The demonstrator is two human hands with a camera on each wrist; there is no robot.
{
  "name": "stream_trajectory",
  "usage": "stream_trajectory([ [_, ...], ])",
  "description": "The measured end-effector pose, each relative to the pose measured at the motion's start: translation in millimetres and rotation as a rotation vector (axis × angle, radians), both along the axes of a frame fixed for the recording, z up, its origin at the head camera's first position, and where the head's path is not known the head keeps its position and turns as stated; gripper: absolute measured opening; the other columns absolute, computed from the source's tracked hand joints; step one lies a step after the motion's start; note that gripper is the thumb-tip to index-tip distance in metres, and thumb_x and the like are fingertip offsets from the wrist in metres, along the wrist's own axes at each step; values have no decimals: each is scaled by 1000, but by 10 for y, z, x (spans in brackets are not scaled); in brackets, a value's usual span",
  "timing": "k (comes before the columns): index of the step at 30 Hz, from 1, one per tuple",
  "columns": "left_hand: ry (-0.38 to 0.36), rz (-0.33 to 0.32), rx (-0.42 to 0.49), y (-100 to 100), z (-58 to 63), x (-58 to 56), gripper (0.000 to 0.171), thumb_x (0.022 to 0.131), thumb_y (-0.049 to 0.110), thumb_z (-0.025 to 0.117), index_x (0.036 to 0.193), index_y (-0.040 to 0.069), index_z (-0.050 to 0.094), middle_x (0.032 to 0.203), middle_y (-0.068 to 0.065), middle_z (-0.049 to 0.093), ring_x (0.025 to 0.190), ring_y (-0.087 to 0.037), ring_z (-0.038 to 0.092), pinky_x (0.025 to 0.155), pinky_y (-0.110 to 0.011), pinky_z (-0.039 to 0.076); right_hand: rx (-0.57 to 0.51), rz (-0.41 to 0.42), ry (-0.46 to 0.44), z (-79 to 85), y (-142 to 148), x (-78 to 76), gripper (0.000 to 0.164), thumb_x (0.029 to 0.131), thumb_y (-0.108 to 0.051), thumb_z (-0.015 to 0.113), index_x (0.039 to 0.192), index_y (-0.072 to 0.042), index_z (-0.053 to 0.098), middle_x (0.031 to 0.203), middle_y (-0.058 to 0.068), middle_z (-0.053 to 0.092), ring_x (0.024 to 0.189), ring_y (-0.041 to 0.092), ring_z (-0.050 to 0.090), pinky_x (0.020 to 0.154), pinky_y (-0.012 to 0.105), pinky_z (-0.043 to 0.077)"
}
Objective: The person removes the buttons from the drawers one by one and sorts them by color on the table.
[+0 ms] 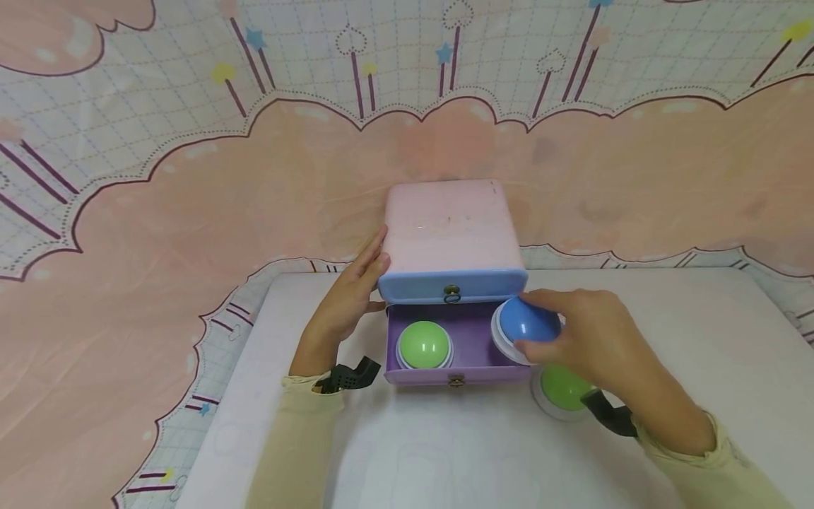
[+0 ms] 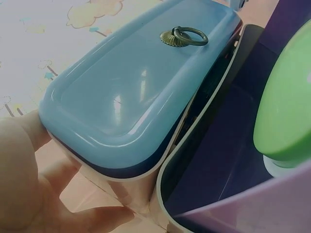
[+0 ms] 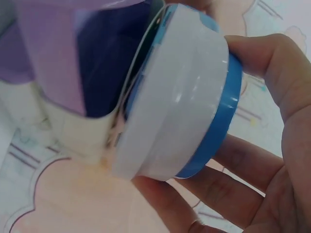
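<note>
Judging by how things lie, the work is about midway: the purple drawer stands pulled out beneath the blue front of the pink box, which sits near the back edge of the white desk. One green-domed tub sits upright inside, toward the drawer's left end. The blue-domed tub is at the drawer's right end, in the grip and not let go, while a second green-domed tub rests on the desk just outside the drawer's front right corner, partly hidden by the hand above it. What seems left is settling the blue one and, perhaps, dealing with the outer green one and closing the drawer; whether tubs are going in or coming out, these views alone cannot say.

The right hand pinches the blue-domed tub, thumb on one side and fingers on the other, the tub lying between the fingertips and clear of the palm. It tilts, white base toward the drawer, blue dome toward the palm; whether it touches the drawer floor I cannot tell. The left hand lies spread against the left side of the box, pinching nothing
</note>
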State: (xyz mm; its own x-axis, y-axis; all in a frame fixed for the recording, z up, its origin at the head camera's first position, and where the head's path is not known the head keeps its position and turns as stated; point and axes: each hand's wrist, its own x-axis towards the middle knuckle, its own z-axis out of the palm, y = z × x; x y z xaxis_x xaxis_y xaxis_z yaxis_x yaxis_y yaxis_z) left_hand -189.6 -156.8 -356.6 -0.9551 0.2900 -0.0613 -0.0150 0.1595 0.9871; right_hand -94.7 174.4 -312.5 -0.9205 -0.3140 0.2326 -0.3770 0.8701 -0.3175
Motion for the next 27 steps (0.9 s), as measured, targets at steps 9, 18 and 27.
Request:
stream_trajectory([
  [9, 7, 2, -19, -8, -11, -1, 55, 105, 52, 47, 155, 59, 24, 172, 12, 7, 148, -48, 35, 99, -72, 44, -27, -84, 22, -119, 319, 32, 62, 75, -41, 89, 129, -15, 72, 105, 24, 75, 88, 36, 70, 73, 55, 60],
  [18, 11, 5, -31, -9, 5, 15, 55, 105, 54, 47, 154, 60, 23, 172, 12, 7, 147, -48, 36, 99, -71, 45, -25, -122, 79, -283, 600, -8, 63, 73, -36, 90, 128, -12, 71, 101, 27, 73, 85, 38, 69, 67, 54, 61],
  [27, 12, 3, -30, -1, 16, 22, 55, 105, 54, 47, 154, 59, 23, 172, 11, 7, 147, -49, 35, 98, -71, 45, -21, -167, 96, -467, 842, -75, 62, 74, -32, 89, 127, -8, 70, 100, 31, 72, 85, 43, 69, 64, 54, 60],
])
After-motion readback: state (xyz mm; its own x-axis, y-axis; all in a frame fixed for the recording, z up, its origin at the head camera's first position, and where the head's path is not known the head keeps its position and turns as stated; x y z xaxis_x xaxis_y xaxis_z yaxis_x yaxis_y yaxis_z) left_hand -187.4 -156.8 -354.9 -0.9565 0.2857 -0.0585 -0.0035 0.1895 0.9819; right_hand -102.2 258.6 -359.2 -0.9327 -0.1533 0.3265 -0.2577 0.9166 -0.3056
